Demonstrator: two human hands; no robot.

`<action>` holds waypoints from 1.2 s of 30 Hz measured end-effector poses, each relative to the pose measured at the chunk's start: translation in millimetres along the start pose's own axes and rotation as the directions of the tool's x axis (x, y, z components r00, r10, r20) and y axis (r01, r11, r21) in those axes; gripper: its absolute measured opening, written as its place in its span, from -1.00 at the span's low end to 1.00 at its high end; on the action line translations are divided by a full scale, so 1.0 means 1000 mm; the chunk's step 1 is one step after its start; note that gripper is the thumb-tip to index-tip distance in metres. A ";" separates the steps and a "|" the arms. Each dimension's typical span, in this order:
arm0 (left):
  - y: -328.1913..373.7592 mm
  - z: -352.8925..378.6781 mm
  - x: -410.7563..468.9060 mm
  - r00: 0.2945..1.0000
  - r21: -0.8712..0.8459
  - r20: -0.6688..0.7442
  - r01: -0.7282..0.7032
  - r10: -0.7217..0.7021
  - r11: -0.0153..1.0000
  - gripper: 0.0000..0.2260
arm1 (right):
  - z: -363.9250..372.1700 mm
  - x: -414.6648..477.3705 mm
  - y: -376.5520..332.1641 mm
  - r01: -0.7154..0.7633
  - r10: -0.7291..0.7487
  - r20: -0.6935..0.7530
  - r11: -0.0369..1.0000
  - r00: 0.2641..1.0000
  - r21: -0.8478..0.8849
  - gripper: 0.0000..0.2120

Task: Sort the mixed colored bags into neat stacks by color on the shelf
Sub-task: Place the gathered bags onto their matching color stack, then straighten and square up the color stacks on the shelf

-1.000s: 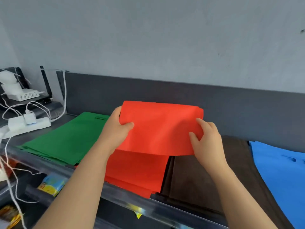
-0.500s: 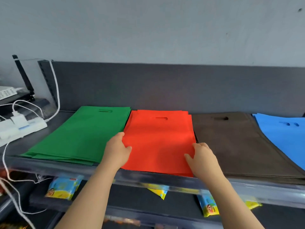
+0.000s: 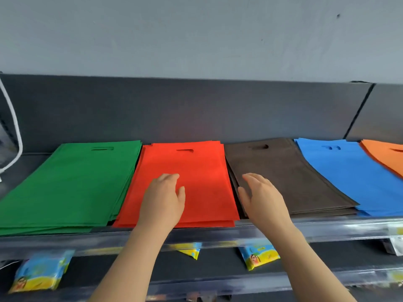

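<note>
so the red stack [image 3: 196, 168] sits on the shelf [image 3: 327, 227] with its long axis running 6 to 12 o'clock, left hand [image 3: 162, 199] resting on it, fingers [image 3: 170, 178] loose and empty, right hand [image 3: 261, 197] just past its 3 o'clock edge over the brown stack [image 3: 287, 171], also straight-fingered, holding nothing

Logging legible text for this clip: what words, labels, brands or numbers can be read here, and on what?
No text can be read.
On the snack packets: print too blurred to read.
On the rail labels: too blurred to read.
On the bags: no print visible.
</note>
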State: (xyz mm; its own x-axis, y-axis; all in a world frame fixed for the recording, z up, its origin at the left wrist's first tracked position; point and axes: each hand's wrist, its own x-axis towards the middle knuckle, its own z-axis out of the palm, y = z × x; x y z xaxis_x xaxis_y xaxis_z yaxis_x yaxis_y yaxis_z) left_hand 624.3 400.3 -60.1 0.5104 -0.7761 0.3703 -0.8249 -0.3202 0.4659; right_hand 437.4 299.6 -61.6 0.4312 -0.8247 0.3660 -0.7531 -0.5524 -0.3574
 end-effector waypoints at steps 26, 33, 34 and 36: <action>0.380 0.198 -0.042 0.913 -0.284 0.167 -0.317 0.373 0.905 -0.63 | -0.184 -0.071 0.362 -0.273 0.246 -0.148 0.939 0.958 -0.207 -0.60; 0.455 0.253 -0.042 0.908 -0.318 0.212 -0.286 0.362 0.904 -0.64 | -0.213 -0.067 0.449 -0.328 0.304 -0.139 0.923 0.942 -0.203 -0.58; 0.465 0.260 -0.038 0.903 -0.318 0.218 -0.292 0.369 0.902 -0.64 | -0.216 -0.064 0.462 -0.334 0.311 -0.136 0.920 0.941 -0.206 -0.58; 0.484 0.276 -0.030 0.892 -0.319 0.233 -0.306 0.387 0.897 -0.63 | -0.221 -0.055 0.485 -0.353 0.329 -0.140 0.913 0.934 -0.205 -0.58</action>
State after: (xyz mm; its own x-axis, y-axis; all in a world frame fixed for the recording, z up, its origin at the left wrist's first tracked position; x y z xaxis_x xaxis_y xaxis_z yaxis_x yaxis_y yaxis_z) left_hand 142.3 118.7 -67.0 0.0796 -0.9430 0.3231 -0.8185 0.1232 0.5611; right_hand -61.7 103.8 -65.0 0.0849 -0.9349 0.3446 -0.9415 -0.1885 -0.2795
